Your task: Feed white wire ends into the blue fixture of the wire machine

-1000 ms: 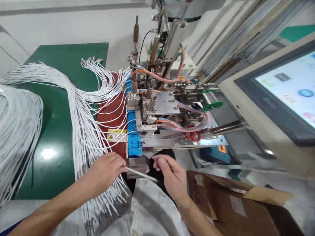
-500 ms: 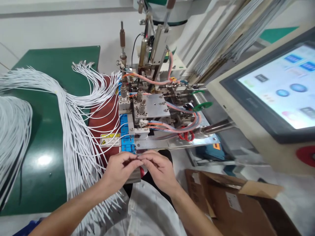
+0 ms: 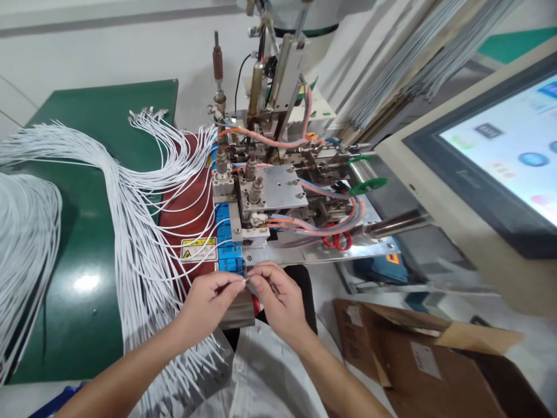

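My left hand [image 3: 212, 302] and my right hand [image 3: 278, 299] meet just in front of the machine's near edge. Thumb and fingers of each are pinched together, fingertips almost touching. A tiny piece shows between them, too small and too covered to name. Just beyond the fingertips is a row of blue fixture blocks [image 3: 229, 253], with thin white cables running into some of them. The big bundle of white cables [image 3: 130, 249] spreads beside and below my left forearm.
A machine with a metal plate [image 3: 278, 187] and orange hoses stands ahead. A green-flanged spool [image 3: 368, 177] sits on its right side. The touchscreen [image 3: 500, 157] juts in at right, above a cardboard box [image 3: 418, 360]. More cables [image 3: 26, 249] lie on the green table [image 3: 82, 325].
The view has shifted slightly, so the machine and screen appear further right. Both hands stay pinched together in front of the blue blocks, with the right fingers slightly repositioned.
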A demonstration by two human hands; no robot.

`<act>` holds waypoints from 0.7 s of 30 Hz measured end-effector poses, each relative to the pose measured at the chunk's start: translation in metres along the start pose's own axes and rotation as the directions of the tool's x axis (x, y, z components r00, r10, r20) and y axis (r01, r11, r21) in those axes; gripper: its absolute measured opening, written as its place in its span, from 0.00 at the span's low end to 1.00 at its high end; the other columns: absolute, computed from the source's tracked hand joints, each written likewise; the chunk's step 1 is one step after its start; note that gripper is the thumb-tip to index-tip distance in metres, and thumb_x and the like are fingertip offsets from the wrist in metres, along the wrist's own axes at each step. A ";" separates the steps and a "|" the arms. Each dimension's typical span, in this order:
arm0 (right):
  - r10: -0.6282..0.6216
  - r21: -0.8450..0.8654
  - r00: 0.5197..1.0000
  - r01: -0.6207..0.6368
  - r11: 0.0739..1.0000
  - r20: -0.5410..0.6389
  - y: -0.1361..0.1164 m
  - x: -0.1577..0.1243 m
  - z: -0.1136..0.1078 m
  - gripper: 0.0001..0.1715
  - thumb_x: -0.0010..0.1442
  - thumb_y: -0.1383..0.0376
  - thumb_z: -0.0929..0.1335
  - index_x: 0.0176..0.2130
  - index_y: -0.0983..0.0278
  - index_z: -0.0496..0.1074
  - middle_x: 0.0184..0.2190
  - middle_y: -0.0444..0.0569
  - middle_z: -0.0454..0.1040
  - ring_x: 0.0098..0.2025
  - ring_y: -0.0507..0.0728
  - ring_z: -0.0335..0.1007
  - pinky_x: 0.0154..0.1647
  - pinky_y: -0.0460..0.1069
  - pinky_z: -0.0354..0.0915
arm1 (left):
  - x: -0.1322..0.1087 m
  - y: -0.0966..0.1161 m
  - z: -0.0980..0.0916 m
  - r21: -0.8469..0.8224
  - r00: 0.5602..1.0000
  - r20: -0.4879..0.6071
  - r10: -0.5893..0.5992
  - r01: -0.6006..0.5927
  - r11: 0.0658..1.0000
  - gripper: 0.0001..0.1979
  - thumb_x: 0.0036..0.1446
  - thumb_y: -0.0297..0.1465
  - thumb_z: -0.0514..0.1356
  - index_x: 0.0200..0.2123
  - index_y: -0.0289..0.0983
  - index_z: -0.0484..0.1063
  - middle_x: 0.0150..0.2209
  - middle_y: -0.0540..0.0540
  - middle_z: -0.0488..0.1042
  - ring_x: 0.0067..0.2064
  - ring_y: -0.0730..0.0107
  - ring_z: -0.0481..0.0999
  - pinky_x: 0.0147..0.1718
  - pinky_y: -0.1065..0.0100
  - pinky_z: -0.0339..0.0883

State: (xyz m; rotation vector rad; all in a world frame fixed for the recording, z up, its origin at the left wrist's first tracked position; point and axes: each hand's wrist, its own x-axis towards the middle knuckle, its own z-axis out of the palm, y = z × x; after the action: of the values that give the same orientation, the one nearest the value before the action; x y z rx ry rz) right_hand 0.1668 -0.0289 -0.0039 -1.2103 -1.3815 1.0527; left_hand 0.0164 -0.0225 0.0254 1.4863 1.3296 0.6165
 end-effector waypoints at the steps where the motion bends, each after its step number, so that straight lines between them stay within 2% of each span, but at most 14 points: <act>1: 0.025 0.025 0.998 -0.023 0.999 -0.051 0.002 -0.002 0.004 0.07 0.57 0.68 0.63 0.31 0.63 0.71 0.29 0.47 0.70 0.32 0.52 0.67 0.34 0.47 0.65 | 0.000 0.000 0.000 -0.024 0.999 -0.026 -0.022 0.022 0.999 0.11 0.56 0.33 0.54 0.30 0.37 0.75 0.28 0.50 0.76 0.30 0.72 0.72 0.31 0.74 0.65; 3: 0.064 0.065 0.990 -0.056 0.996 -0.123 0.004 -0.005 0.011 0.06 0.56 0.69 0.64 0.31 0.63 0.71 0.29 0.47 0.70 0.33 0.53 0.68 0.35 0.48 0.65 | 0.001 0.000 0.000 -0.047 0.996 -0.082 -0.047 0.043 0.998 0.10 0.55 0.33 0.56 0.30 0.37 0.75 0.27 0.50 0.76 0.29 0.73 0.72 0.30 0.74 0.66; 6: 0.071 0.051 0.988 -0.064 0.997 -0.135 0.004 -0.007 0.016 0.04 0.54 0.70 0.65 0.29 0.64 0.70 0.27 0.46 0.70 0.31 0.52 0.67 0.33 0.47 0.65 | 0.001 -0.002 0.002 -0.029 0.992 -0.124 -0.036 0.032 0.999 0.09 0.53 0.32 0.57 0.28 0.36 0.75 0.26 0.49 0.76 0.29 0.72 0.73 0.29 0.73 0.67; 11: 0.030 -0.084 0.997 -0.036 0.996 -0.072 -0.005 0.001 0.010 0.07 0.52 0.70 0.65 0.23 0.64 0.68 0.22 0.44 0.68 0.25 0.51 0.64 0.26 0.45 0.62 | 0.001 -0.005 0.003 0.060 0.989 -0.134 0.055 -0.048 0.997 0.08 0.52 0.30 0.57 0.28 0.37 0.76 0.28 0.48 0.76 0.31 0.70 0.74 0.33 0.71 0.68; 15: 0.040 -0.138 0.999 -0.041 0.990 -0.007 -0.006 0.005 0.006 0.08 0.52 0.70 0.65 0.22 0.64 0.67 0.22 0.44 0.67 0.25 0.50 0.63 0.26 0.45 0.62 | 0.001 -0.006 0.001 0.094 0.992 -0.107 0.062 -0.052 0.994 0.09 0.53 0.29 0.56 0.30 0.37 0.77 0.29 0.47 0.77 0.31 0.70 0.74 0.32 0.70 0.68; 18: 0.046 -0.143 0.997 -0.055 0.988 -0.067 -0.002 0.001 0.010 0.08 0.51 0.70 0.64 0.22 0.64 0.66 0.21 0.43 0.66 0.24 0.50 0.62 0.26 0.45 0.62 | 0.001 -0.007 0.000 0.055 0.996 -0.080 0.038 -0.034 0.998 0.10 0.54 0.31 0.55 0.31 0.37 0.77 0.30 0.47 0.77 0.32 0.70 0.74 0.33 0.70 0.67; 21: 0.087 -0.101 0.985 -0.102 0.990 -0.146 0.000 -0.004 0.018 0.08 0.52 0.69 0.64 0.22 0.64 0.66 0.21 0.43 0.66 0.25 0.51 0.63 0.27 0.45 0.62 | -0.001 -0.007 0.003 -0.026 0.995 -0.094 -0.040 0.037 0.999 0.10 0.55 0.32 0.55 0.31 0.37 0.75 0.29 0.48 0.76 0.32 0.70 0.74 0.33 0.71 0.67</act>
State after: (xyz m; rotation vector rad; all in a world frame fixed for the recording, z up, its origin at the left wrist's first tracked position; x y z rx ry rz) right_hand 0.1490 -0.0327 -0.0072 -1.4153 -1.2951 0.9470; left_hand 0.0159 -0.0254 0.0185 1.4234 1.4150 0.6830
